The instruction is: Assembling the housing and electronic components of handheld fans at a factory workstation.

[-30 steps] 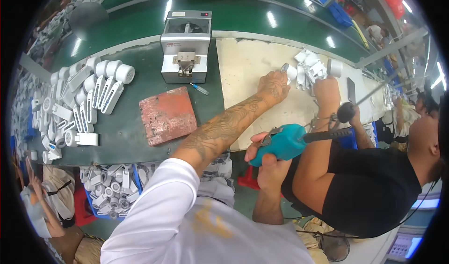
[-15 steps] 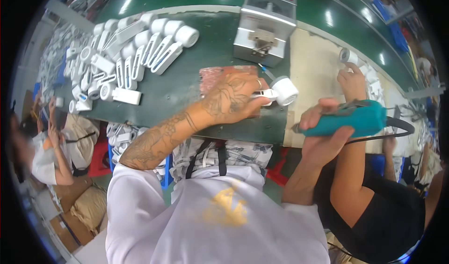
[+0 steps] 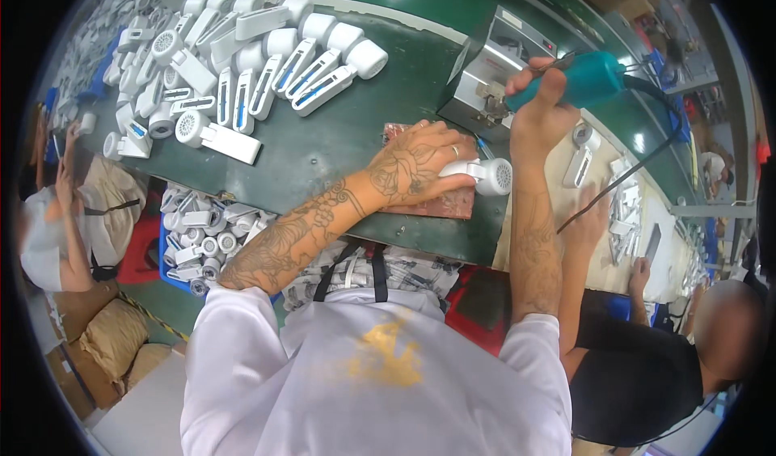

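Fingers of the left hand point(image 3: 412, 165) press one white plastic handheld fan point(image 3: 478, 173) onto a reddish pad point(image 3: 440, 204) at the green tabletop's point(image 3: 323, 145) near edge; the right hand point(image 3: 540, 108) grips one teal electric screwdriver point(image 3: 584, 80) before a grey metal machine point(image 3: 485, 72).

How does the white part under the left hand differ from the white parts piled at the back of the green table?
The white part under the left hand lies alone on a reddish pad, held down; the piled white parts lie loose in rows, untouched, straight on the green table. The held one sits close to the teal power tool in the right hand; the pile sits well apart from it. Both look like the same white handled shape with a round head.
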Demonstrator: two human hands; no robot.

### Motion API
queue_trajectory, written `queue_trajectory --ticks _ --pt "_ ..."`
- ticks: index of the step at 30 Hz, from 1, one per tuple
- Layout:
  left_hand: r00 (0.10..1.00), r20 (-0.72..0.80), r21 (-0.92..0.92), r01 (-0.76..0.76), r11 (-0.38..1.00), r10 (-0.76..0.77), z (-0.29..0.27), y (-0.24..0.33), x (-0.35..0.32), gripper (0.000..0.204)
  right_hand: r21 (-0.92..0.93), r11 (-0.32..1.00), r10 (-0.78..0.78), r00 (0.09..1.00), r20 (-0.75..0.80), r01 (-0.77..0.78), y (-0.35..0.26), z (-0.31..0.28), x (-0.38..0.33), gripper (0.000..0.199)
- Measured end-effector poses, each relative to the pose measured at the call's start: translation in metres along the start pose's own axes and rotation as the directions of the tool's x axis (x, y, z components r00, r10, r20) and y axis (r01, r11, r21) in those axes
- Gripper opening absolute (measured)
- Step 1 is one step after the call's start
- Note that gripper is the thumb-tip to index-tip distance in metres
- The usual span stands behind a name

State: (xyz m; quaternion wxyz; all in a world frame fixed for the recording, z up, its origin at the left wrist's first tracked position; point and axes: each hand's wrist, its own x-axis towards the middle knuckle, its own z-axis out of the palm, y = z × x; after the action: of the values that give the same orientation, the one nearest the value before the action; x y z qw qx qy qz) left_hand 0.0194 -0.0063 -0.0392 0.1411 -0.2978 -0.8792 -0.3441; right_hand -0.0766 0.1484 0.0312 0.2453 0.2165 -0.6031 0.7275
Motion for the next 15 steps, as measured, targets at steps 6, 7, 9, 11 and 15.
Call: queue_trajectory --ticks 6,7,9,11,15 --pt "0.999 0.033 -0.048 0.040 0.998 -0.038 0.003 0.002 0.000 0.041 0.008 0.999 0.045 0.999 0.010 -0.045 0.005 -0.003 -0.004 0.047" --pt "0.999 0.038 -0.055 0.038 0.998 -0.036 0.003 0.002 0.000 0.041 0.002 0.999 0.048 0.999 0.005 -0.048 0.003 -0.003 -0.004 0.047" --pt "0.999 -0.038 -0.042 0.011 0.999 -0.013 0.003 0.002 0.000 0.041 0.037 0.987 0.160 0.987 -0.012 -0.159 -0.005 -0.001 -0.006 0.049" --pt "0.999 -0.047 -0.028 0.023 0.999 -0.024 0.006 -0.001 -0.003 0.041 0.000 0.982 0.191 0.981 -0.033 -0.191 -0.016 0.001 -0.013 0.054" --pt "0.998 -0.064 -0.024 0.027 0.999 -0.029 0.010 -0.002 -0.003 0.043 -0.054 0.977 0.204 0.976 -0.073 -0.208 -0.045 -0.003 -0.027 0.063"
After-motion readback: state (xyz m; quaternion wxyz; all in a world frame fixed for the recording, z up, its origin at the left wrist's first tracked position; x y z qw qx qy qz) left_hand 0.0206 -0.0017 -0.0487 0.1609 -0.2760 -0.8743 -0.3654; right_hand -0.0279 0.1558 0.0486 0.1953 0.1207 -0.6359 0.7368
